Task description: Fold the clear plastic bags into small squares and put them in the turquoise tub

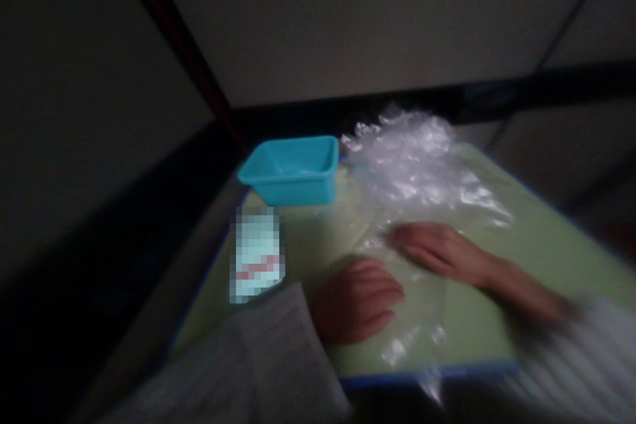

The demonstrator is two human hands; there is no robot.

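My left hand (360, 301) lies flat, palm down, over a sheet of clear plastic (397, 350) on the table, its fingers pointing right and slightly apart. A little farther off, my right hand (440, 250) rests palm down on the same plastic, fingers stretched to the left and blurred at the tips. The plastic looks like a thin transparent bag, and one end hangs over the near table edge. Behind the right hand is a crumpled heap of clear plastic bags (422, 162). Whether the heap joins the flat piece, I cannot tell.
A turquoise plastic basin (303, 192) stands at the table's far left corner. In front of it lies a bright, pixelated rectangular item (257, 255), its kind unclear. The yellow-green table (497, 265) has a blue edge. Pale walls rise behind and to the left; the scene is dim.
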